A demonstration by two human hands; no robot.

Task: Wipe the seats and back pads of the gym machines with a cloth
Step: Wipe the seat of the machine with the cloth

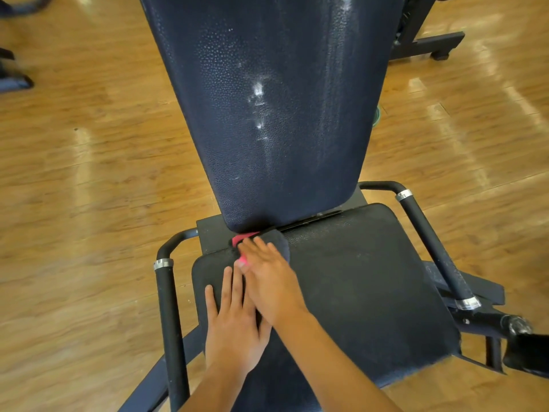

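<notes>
**Soft cloth at the seat's rear corner, pinned flat under your right hand**

Your right hand lies palm-down with the fingers stretched forward and close together, pressing the cloth against the back-left corner of the seat, right where it meets the lower end of the back pad. The cloth is dark, with a pink-red part showing just past your fingertips; most of it is hidden under the hand, so you cannot judge its full extent.

Your left hand rests flat on the seat just beside and partly under the right wrist, fingers straight and slightly spread, gripping nothing; it looks like a brace.

Expect the cloth to be light and limp. It likely bunches or rolls under a push, so keep a flat palm over its middle rather than pinching an edge, and let your fingertips drive the leading edge into the gap between the pads. The padding probably gives a little under pressure, and its pebbled skin should offer some drag.

The back pad carries pale streaks and speckles down its centre and right side, so it looks not yet wiped. The handles flank the seat on both sides; keep your strokes inside them.
</notes>
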